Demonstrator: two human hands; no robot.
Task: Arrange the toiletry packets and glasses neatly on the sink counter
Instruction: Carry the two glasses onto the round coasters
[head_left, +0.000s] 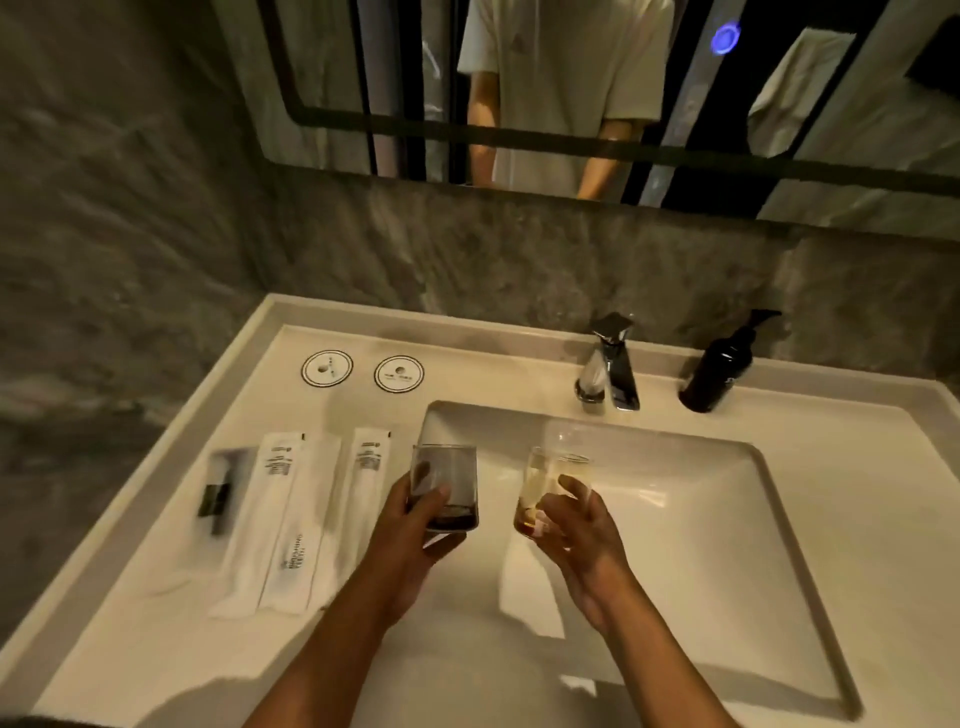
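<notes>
My left hand (410, 540) grips a dark-tinted glass (444, 486), held upright over the basin's left edge. In my right hand (576, 535) is a clear amber-tinted glass (550, 488), tilted slightly above the basin. Long white toiletry packets (280, 514) lie side by side on the counter left of the basin, a third one (366, 478) partly behind my left hand. A small dark packet (218, 493) lies at their left. Two round white coasters (327, 368) (399, 373) sit behind them near the back rim.
The white basin (701, 545) fills the counter's right half. A chrome faucet (610, 364) and a black pump bottle (719, 366) stand behind it. Grey stone wall and a mirror (571, 78) rise at the back; the counter has a raised rim (156, 447) on the left.
</notes>
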